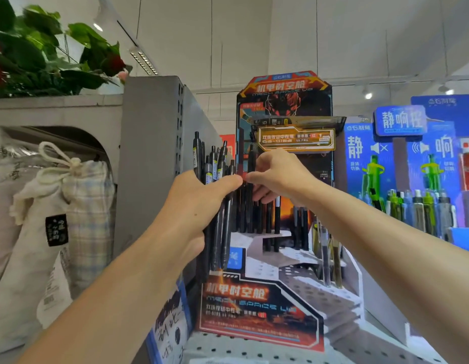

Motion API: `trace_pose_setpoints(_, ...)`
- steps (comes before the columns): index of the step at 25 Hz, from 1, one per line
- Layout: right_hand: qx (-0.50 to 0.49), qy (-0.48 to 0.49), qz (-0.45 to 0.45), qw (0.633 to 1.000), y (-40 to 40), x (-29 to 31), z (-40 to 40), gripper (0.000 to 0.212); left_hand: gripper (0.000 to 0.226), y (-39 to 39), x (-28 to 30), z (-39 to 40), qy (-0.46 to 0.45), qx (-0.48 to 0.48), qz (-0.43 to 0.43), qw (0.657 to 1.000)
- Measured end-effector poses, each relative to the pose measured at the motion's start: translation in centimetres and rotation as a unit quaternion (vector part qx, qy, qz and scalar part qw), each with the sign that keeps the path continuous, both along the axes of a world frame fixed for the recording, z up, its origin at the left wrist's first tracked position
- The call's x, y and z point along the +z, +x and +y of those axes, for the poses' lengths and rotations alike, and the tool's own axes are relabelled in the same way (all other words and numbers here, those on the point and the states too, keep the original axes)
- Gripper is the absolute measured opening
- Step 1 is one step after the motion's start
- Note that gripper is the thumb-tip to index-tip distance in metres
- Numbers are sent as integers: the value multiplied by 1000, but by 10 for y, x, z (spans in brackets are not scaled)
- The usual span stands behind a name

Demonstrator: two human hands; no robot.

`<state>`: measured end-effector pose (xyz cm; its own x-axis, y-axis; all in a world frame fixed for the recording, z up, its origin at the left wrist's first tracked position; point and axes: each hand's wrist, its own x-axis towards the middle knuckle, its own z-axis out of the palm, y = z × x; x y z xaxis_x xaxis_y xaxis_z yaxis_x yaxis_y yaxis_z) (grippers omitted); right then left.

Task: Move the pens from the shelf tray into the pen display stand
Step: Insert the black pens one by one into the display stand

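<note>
My left hand (199, 203) grips a bundle of several black pens (215, 164), held upright just left of the pen display stand (259, 308). The stand is a stepped cardboard unit printed in orange and black. My right hand (275, 174) pinches one black pen (251, 158) at the edge of the bundle, in front of the stand's upper rows. Several black pens (270, 224) stand in the upper holes of the stand. Its lower white perforated steps show open holes. The shelf tray is not in view.
A grey metal shelf upright (149, 153) rises at the left, with cloth drawstring bags (78, 200) behind it. A blue pen display (412, 179) holding green and grey pens stands at the right. A plant (44, 53) sits on the shelf top.
</note>
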<state>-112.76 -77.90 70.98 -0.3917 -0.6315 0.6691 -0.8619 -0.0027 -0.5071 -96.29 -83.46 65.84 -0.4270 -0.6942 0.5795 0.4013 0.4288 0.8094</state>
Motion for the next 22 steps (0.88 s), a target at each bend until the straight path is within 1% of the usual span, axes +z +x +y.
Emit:
trace_pose_setpoints(5,23,23,-39,999,-1,-3,-10,14,11,1,-3,-2,-20,20,0,1000)
trace_pose_setpoints(9,50,43,-66,996,1,-10,-23,13,13,1,-4,-4,-31,21,16,999)
trace_pose_setpoints(14,83,71,-98,989,0,-9,-20,11,13,2,-4,-3,-31,24,15,999)
trace_pose_setpoints(16,86,76,-96,989,0,-12,-20,11,15,3,-4,0,-28,21,17,999)
trace_pose_setpoints(19,84,120,-73,987,2,-21,-25,14,14,3,-4,2,-19,23,17,999)
trace_pose_setpoints(22,58,141,-55,987,2,-25,-29,13,10,3,-3,2,-18,23,17,999)
